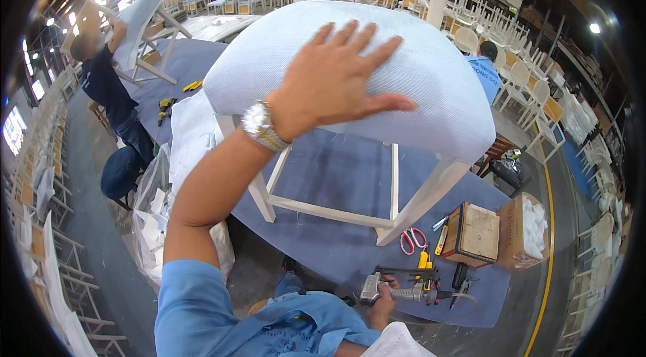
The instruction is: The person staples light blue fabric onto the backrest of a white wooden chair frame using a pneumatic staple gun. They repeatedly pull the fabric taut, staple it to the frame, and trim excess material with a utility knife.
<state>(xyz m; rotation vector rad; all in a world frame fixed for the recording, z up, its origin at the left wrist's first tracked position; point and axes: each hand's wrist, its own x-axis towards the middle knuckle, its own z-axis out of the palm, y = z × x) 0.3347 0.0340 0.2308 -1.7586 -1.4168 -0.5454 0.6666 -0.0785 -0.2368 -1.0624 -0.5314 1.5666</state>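
While your left hand (333,81) lies spread flat on the padded seat (437,84), your right (383,304) is wrapped around the staple gun (371,288). The chair (330,211), upright near the bench's (464,310) near edge, looks light; its padding should yield, so hold the stiffer wooden legs (431,195).

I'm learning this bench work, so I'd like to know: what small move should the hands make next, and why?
Probably slide the left hand lightly across the pale blue seat to feel for wrinkles: its fingers are spread over the covering, while the right hand holds the staple gun low, apart from the seat.
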